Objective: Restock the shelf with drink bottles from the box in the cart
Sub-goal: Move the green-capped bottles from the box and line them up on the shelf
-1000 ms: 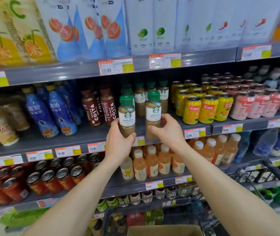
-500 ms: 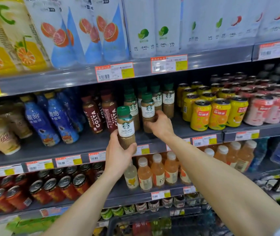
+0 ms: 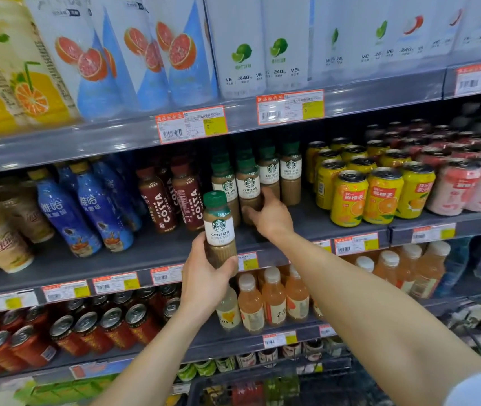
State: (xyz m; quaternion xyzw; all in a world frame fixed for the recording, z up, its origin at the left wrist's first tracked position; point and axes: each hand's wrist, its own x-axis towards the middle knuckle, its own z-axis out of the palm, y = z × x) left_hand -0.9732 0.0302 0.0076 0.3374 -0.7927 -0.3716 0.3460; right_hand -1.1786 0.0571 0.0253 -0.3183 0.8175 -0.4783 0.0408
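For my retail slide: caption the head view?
Left hand holds a latte bottle; right hand seats another on the shelf.

Left hand (image 3: 204, 276): raised in front of the chest, forearm angled up from lower left, fingers and thumb wrapped around the lower body of an upright latte bottle (image 3: 219, 227). Right hand (image 3: 271, 215): extended farther forward and higher, arm nearly straight, palm down, fingers curled against a second latte bottle (image 3: 248, 186), grip closure not determinable.

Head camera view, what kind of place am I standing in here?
Most likely a supermarket drinks aisle: tiered shelves carry barcoded price tags, rows of orange drink cans face outward, and the left hand holds a Starbucks caffe latte bottle.
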